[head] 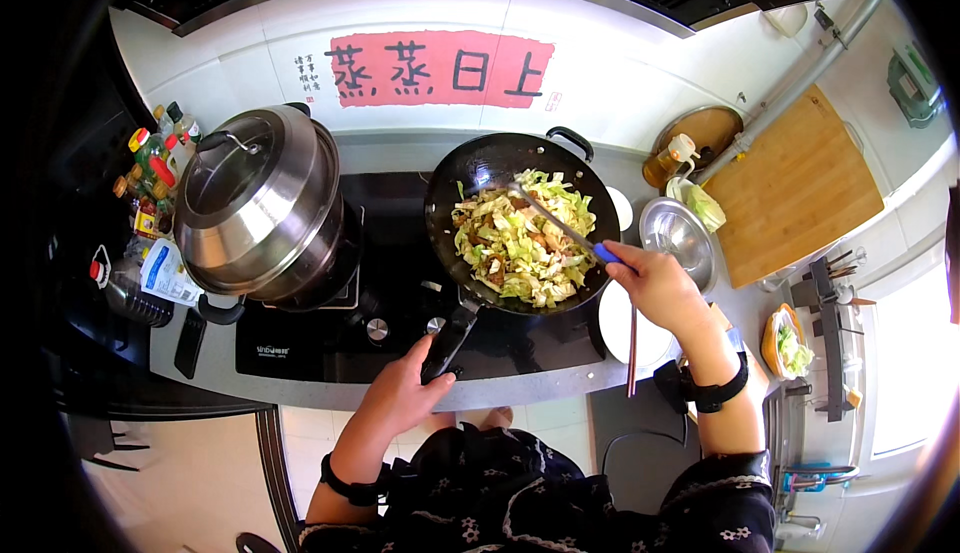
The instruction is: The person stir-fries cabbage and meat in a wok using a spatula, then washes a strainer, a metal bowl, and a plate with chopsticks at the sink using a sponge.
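Note:
A black wok point(480, 161) sits on the right side of the black glass hob. Chopped cabbage point(525, 242) mixed with browned pieces, perhaps meat, fills its bottom. My left hand point(409, 386) grips the wok's black handle point(448, 339), which points towards me. In my right hand point(660, 283) is the blue grip of a metal spatula point(559, 221). Its shaft reaches across the wok, and its far end touches the cabbage at the upper middle. Below my right hand, a white plate point(626, 332) lies on the counter with a pair of chopsticks point(632, 362) across it.
A large lidded steel pot point(262, 230) occupies the hob's left side. Sauce bottles point(150, 152) and a white pouch point(169, 272) crowd beyond it, near a dark phone point(190, 343). To the right are a steel bowl point(675, 234), cut cabbage point(705, 208) and a leaning wooden cutting board point(806, 189).

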The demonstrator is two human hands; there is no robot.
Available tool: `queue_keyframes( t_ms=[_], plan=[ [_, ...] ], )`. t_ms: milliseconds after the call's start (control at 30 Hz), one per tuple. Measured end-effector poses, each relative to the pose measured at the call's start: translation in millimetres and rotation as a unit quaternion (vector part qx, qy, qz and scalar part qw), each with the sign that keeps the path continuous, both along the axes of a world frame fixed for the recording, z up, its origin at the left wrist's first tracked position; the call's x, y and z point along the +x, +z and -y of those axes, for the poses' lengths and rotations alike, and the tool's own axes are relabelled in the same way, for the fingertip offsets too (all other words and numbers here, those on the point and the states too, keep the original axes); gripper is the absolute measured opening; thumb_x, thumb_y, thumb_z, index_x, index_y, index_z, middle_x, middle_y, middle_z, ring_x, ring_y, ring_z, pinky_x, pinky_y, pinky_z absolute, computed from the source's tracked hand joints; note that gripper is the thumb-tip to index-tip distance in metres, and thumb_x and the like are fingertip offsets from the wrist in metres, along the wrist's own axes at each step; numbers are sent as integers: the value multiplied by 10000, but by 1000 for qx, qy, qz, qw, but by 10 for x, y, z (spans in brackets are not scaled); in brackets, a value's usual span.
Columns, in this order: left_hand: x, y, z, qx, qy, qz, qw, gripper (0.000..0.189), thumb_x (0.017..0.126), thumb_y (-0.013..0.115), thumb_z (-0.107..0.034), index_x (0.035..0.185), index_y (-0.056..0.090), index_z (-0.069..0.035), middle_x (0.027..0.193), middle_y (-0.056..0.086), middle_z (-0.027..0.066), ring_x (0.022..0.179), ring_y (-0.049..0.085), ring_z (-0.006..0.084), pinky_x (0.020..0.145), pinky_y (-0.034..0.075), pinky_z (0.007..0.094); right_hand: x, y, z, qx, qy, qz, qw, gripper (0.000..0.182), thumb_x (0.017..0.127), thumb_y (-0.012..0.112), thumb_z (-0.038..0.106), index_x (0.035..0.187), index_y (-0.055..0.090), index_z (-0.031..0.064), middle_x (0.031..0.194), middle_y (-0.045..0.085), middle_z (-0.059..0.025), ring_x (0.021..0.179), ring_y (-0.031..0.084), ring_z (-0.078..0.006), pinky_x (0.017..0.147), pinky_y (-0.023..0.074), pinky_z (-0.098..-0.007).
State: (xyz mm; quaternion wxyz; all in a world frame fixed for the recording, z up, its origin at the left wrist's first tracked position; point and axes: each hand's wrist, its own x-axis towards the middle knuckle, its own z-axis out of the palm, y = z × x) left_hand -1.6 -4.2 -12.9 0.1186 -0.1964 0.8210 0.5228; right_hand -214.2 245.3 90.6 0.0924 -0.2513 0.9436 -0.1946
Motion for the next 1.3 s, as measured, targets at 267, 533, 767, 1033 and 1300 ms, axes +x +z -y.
queue_keyframes(
  t_ms=[267, 533, 767, 1033, 1300],
  plan=[
    [26, 74, 25, -11, 1, 5, 1000, 643, 823, 649, -297, 1372, 408, -65, 953, 650, 251, 876, 636, 413, 747, 501, 403, 50, 11, 86, 78, 28, -32, 996, 331, 911, 561, 306, 1224, 599, 206, 856, 659, -190, 787, 629, -390, 694, 504, -459],
    [-10, 82, -6, 8, -2, 2, 1000, 638, 827, 643, -288, 1370, 409, -49, 1011, 643, 253, 935, 624, 416, 793, 490, 410, 657, 989, -746, 131, -41, -93, 986, 326, 827, 668, 203, 1149, 655, 152, 799, 642, -182, 714, 619, -362, 630, 483, -414],
    [-4, 93, 3, 7, -2, 7, 1000, 624, 831, 638, -289, 1361, 413, -47, 1016, 641, 249, 948, 616, 420, 798, 488, 415, 970, 950, -933, 209, -25, -120, 970, 327, 784, 706, 239, 1105, 687, 177, 634, 600, -151, 588, 600, -333, 557, 470, -407],
    [-42, 70, 3, -6, -12, 17, 1000, 645, 828, 643, -303, 1371, 404, -50, 981, 647, 244, 920, 622, 413, 785, 486, 423, 588, 680, -838, 198, -37, -111, 973, 314, 808, 682, 232, 1118, 679, 189, 754, 648, -167, 683, 631, -347, 621, 493, -423],
    [15, 33, 6, 13, 4, 8, 1000, 636, 825, 647, -292, 1366, 412, -54, 972, 650, 233, 898, 629, 405, 775, 489, 406, 803, 699, -740, 95, -41, -103, 989, 360, 789, 712, 181, 1146, 668, 155, 724, 641, -167, 638, 627, -330, 583, 484, -385]
  ],
)
